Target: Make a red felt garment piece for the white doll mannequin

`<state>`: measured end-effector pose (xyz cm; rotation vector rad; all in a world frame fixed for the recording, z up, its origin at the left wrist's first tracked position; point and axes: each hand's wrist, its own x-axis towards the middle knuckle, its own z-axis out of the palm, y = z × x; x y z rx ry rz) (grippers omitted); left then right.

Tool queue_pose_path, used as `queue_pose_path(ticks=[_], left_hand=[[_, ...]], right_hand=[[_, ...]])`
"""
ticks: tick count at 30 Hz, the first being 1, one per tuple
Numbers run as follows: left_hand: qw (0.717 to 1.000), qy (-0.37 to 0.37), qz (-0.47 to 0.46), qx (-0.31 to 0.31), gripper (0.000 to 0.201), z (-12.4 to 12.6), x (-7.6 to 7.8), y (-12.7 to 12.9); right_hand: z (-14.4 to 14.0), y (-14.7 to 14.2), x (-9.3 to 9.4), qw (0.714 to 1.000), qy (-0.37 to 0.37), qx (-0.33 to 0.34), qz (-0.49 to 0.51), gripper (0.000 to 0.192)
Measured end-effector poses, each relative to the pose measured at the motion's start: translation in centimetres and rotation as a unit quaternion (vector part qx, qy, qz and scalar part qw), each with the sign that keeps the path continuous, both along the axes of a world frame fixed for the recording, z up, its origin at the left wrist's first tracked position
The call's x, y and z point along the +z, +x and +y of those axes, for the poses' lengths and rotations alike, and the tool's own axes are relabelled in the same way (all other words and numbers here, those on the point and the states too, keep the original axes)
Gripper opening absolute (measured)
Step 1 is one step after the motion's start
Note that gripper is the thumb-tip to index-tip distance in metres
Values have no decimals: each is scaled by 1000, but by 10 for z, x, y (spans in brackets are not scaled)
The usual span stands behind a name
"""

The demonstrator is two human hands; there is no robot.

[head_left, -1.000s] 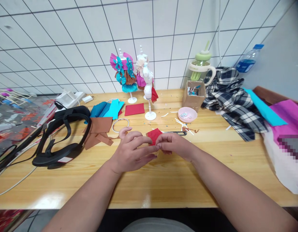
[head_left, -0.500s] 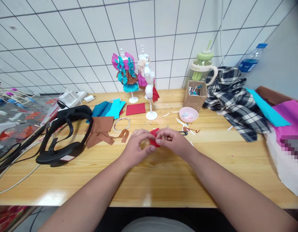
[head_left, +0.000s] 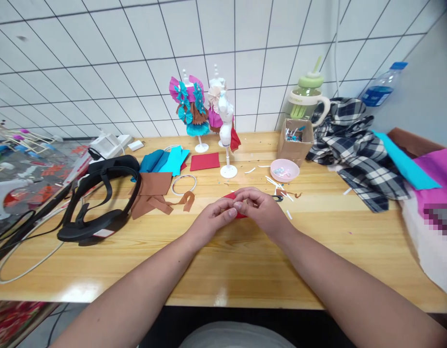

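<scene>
Both forearms are coming in from the bottom corners and meeting at frame center, just above the tabletop (head_left: pixel 245 270). Left hand (head_left: pixel 212 220) is curling in, fingertips pinching toward the right hand (head_left: pixel 261 210), whose fingers are bent over and pressing down. Both hands are closing on the red piece (head_left: pixel 233 197) between them, fingertips touching.

Red piece is sitting at frame center, mostly hiding under the fingers; only a thin red edge is showing above the knuckles and a sliver below. Looks like small flat red fabric or paper, folded shape not readable.

Scissors (head_left: pixel 277 197) are lying just right of the right hand, handle showing. Brown scrap (head_left: pixel 187 200) is lying just left of the left hand. White ring (head_left: pixel 183 184) is sitting above that. Mannequin (head_left: pixel 227 140) is standing above center, pink bowl (head_left: pixel 284 170) to its right, black headset (head_left: pixel 100 198) at left.
</scene>
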<state>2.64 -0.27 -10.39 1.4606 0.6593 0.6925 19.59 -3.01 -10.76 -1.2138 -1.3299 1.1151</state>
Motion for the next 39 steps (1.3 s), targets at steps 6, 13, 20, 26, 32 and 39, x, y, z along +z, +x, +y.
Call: queue_pose_path(ticks=[6, 13, 20, 26, 32, 39], left_hand=[[998, -6, 36, 45, 28, -3, 2, 3], [998, -44, -1, 35, 24, -3, 1, 4], [999, 9, 28, 36, 22, -2, 6, 1], [997, -50, 8, 54, 23, 0, 1, -4], [984, -131, -55, 110, 34, 6, 0, -8], [988, -32, 49, 145, 30, 6, 3, -7]], right_hand=[[-5, -8, 2, 995, 56, -53, -56, 12], [-6, -9, 0, 998, 28, -57, 13, 13], [-5, -10, 2, 972, -105, 0, 210, 17], [4, 11, 6, 993, -103, 45, 45, 14], [15, 57, -4, 853, 28, -19, -520, 22], [17, 53, -3, 836, -25, -49, -546, 11]])
